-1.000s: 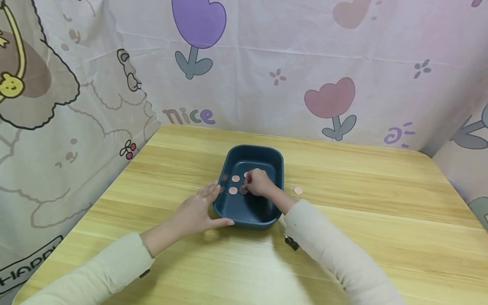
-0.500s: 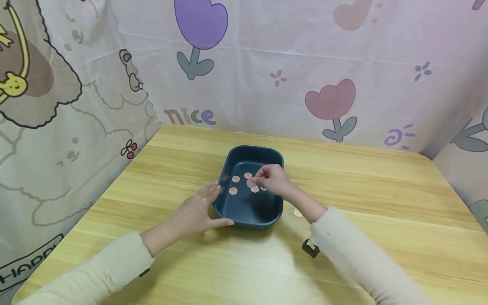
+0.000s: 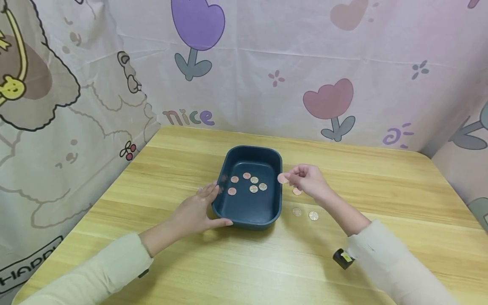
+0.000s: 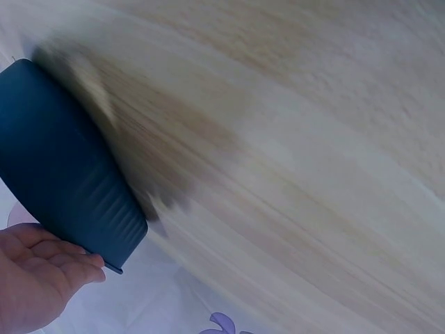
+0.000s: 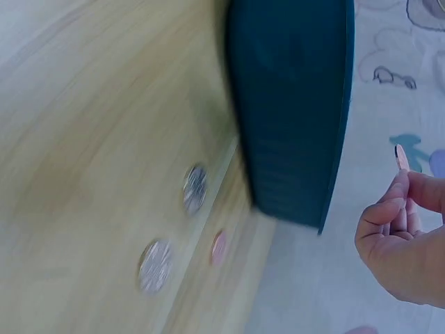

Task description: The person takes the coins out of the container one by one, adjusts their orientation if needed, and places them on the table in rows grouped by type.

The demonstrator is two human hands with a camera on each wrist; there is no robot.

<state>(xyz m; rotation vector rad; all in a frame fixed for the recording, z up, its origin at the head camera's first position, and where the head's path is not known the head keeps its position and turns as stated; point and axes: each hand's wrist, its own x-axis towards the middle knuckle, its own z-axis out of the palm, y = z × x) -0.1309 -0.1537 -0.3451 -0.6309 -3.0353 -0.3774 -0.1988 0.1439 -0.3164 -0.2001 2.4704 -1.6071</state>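
A dark blue rectangular tub [image 3: 248,212] stands on the table with several coins [image 3: 253,189] lying flat on its floor, some copper and some paler. My left hand [image 3: 192,212] rests against the tub's left side, fingers extended at the rim and thumb stretched along the near corner. In the left wrist view those fingertips meet the rim [image 4: 115,268]. Just past the tub's right rim, my right hand [image 3: 309,180] pinches a copper coin [image 3: 282,178] between thumb and finger. The right wrist view has this coin [image 5: 402,157] raised, almost edge-on.
On the wooden table [image 3: 381,203], right of the tub, lie a copper coin [image 3: 297,192] partly under the right hand in view, and two paler coins, one nearer the tub [image 3: 296,212] and one farther right [image 3: 313,216]. A printed cloth [image 3: 259,101] hangs behind.
My right hand has lifted a copper coin from the tub floor and carried it right, past the rim. Coins it was covering now show. My left hand stays at the tub.
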